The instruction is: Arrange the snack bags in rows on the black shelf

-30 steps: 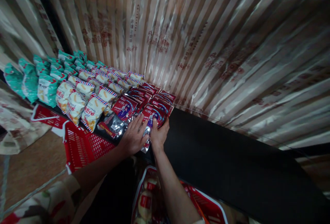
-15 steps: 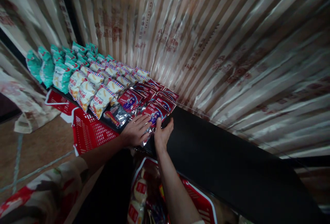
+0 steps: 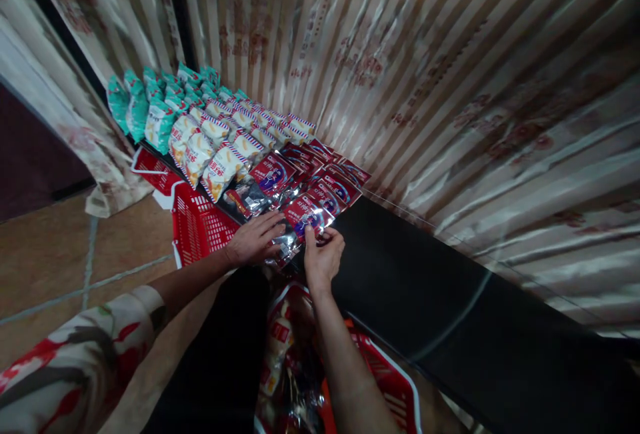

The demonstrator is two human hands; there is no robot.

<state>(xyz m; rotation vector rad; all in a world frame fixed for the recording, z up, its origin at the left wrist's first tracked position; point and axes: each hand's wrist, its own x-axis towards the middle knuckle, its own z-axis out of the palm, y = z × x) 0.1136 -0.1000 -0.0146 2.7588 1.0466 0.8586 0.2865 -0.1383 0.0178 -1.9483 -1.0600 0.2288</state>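
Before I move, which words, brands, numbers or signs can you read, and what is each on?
"si", seemingly, on the front red packet; the characters after it are unclear.
White bags: red lettering, too blurred.
Green bags: lettering too small.
Curtain: brown characters, too small and blurred.
Packs at the bottom: labels too blurred.
No number is legible.

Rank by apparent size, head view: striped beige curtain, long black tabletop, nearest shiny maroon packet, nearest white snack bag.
1. Beige curtain
2. Black tabletop
3. Maroon packet and white snack bag: too close to rank.
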